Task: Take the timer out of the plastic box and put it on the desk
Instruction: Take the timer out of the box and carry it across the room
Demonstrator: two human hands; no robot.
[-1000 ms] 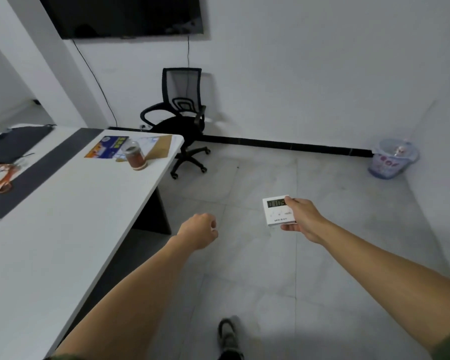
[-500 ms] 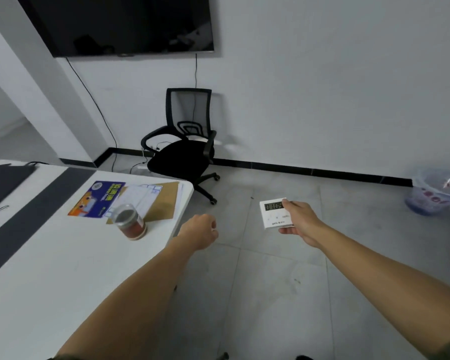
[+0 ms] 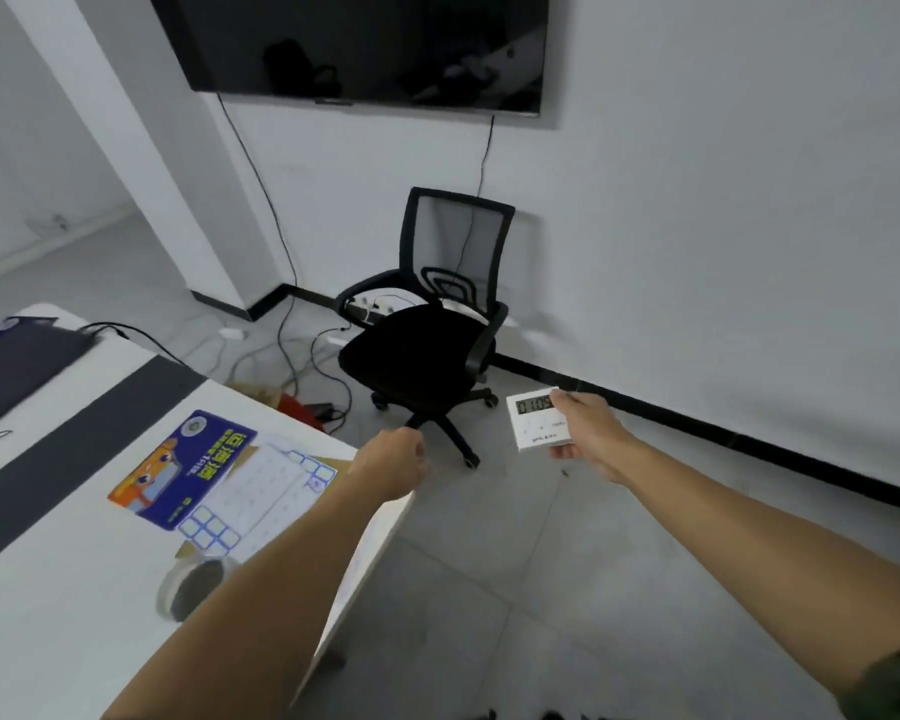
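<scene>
The white timer [image 3: 535, 422] with a dark digit display is in my right hand [image 3: 585, 431], held by its right edge out over the floor, right of the desk. My left hand [image 3: 393, 467] is a closed fist with nothing in it, hanging above the white desk's [image 3: 63, 589] near right corner. The plastic box is out of view.
On the desk lie a blue and orange booklet [image 3: 183, 472], a white sheet with blue squares [image 3: 261, 491], a small jar [image 3: 193, 589] and a dark strip [image 3: 74, 449]. A black office chair [image 3: 427, 335] stands ahead by the wall, with cables on the floor to its left.
The view has swung left and come closer to the desk. The bin on the right has left the view. My right hand still holds the timer; my left fist is now over the desk corner.
</scene>
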